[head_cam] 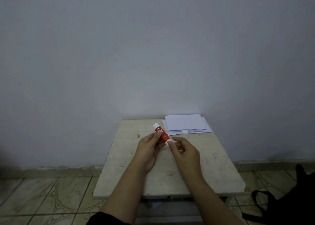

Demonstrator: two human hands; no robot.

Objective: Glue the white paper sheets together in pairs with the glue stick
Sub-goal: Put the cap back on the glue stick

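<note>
We're working over a small worn table (153,182), pushed vs. the wall. Largest task item: the stack of white paper sheets (186,123) at the far right corner, loosely fanned, edges not squared. Our guess: light, floppy, slippery sheet-on-sheet, so they'll slide and crease easily. Best to take one by a corner or short edge w/ thumb + forefinger, then flatten it w/ a palm while gluing.

Next, our left hand (150,149), fingers curled round the body of the glue stick (162,134), thumb on the red label. The stick is held above the table centre, tilted, uncapped end pointing up and away to the left. Stiff plastic tube, light, smooth. Grip at mid-body looks right for pressing down.

Our right hand (183,150) pinches the white base knob btwn thumb and forefinger, prob. to twist glue up; other fingers loosely curled.

Smallest: the white cap (184,133), upright on the table just beside the sheets' near edge, apart from both hands. Easy to knock, rolls.
</note>
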